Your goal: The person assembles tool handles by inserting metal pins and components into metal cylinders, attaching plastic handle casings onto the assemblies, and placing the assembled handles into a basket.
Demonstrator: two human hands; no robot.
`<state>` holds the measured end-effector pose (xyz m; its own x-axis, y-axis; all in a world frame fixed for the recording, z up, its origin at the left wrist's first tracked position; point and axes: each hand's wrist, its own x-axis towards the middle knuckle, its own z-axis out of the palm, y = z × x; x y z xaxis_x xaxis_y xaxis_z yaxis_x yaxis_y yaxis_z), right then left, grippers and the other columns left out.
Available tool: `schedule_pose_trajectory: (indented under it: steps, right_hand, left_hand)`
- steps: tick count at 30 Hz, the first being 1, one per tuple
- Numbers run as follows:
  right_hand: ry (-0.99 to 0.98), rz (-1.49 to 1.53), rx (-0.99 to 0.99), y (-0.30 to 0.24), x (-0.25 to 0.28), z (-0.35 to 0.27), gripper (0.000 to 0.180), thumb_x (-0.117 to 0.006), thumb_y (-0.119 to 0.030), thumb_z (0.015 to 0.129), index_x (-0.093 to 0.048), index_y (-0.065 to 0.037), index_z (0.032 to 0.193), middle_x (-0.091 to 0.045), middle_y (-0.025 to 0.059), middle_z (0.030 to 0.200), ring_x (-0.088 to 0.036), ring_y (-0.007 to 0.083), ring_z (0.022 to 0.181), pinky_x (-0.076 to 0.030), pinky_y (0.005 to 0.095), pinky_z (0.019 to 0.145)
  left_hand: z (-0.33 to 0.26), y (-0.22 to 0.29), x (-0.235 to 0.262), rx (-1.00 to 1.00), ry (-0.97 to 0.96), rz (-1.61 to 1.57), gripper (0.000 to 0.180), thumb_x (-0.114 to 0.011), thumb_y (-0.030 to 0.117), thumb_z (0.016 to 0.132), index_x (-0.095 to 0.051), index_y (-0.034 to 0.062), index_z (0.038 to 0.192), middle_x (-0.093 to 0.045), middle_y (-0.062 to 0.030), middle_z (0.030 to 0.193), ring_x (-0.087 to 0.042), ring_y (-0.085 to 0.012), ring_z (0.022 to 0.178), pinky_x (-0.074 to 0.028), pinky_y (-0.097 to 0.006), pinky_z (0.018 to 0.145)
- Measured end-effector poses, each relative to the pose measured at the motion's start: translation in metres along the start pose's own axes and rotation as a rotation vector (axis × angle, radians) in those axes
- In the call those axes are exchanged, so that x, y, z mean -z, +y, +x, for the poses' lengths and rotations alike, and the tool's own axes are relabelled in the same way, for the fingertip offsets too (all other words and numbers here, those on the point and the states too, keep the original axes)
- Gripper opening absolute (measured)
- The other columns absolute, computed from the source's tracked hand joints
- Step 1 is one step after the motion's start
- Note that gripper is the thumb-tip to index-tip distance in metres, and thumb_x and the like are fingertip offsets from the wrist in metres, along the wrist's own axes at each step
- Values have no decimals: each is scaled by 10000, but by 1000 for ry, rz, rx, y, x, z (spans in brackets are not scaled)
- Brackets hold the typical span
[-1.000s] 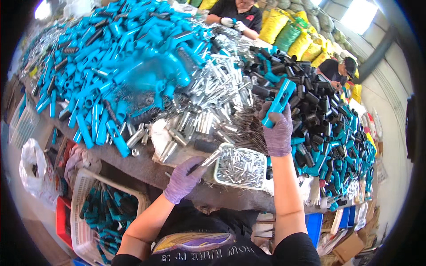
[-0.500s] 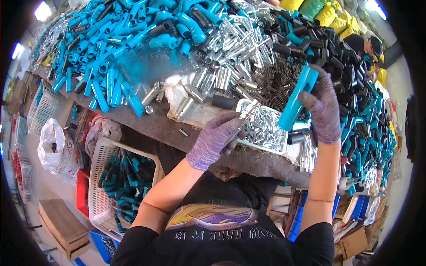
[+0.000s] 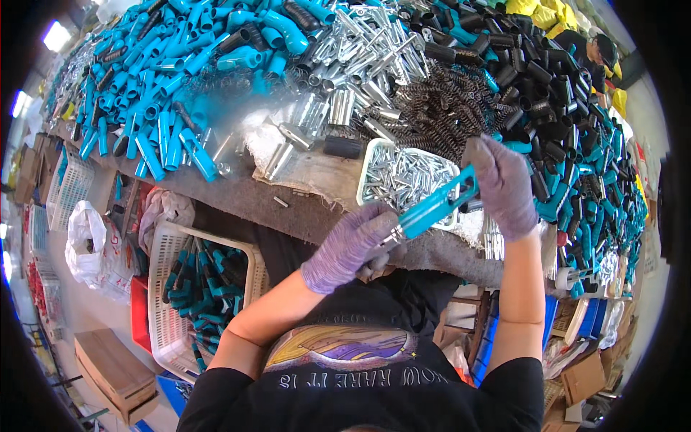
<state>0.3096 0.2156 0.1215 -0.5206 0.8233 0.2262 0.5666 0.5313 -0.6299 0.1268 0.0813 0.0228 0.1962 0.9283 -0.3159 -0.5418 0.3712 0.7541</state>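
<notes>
L. hand ×1, purple knit glove: fingers curled round 1 shiny metal pc.. R. hand ×1, sim. glove: fingers bent, pinching slotted end of 1 smooth teal sleeve, tilted betw. hands, lower end at metal pc. Tray ×1, wht., rounded rect.; slim metal pins, too many to count. Dk. coil springs, tangled heap, qty. unclear.
</notes>
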Motion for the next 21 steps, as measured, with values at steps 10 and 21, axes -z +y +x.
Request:
schedule_pose_trajectory:
  steps: [10,21]
  right_hand:
    - [135,49,99,7,-29,-32,166,-631,-159,861,-588,-2,826,-554,77,676,-509,159,599,-433,280,590]
    - [122,206,176,-18,-63,-30,129,-560,-133,906,-573,-18,849,-539,35,703,-467,107,640,-411,261,601]
  left_hand:
    - [-11,-20,-9,1,0,-3,353,-653,364,859,-491,79,989,-575,-57,772,-449,-69,446,-301,-201,366]
    - [-45,-15,7,-76,54,-84,409,-704,243,843,-506,66,1154,-523,-5,793,-477,-49,649,-407,-197,550]
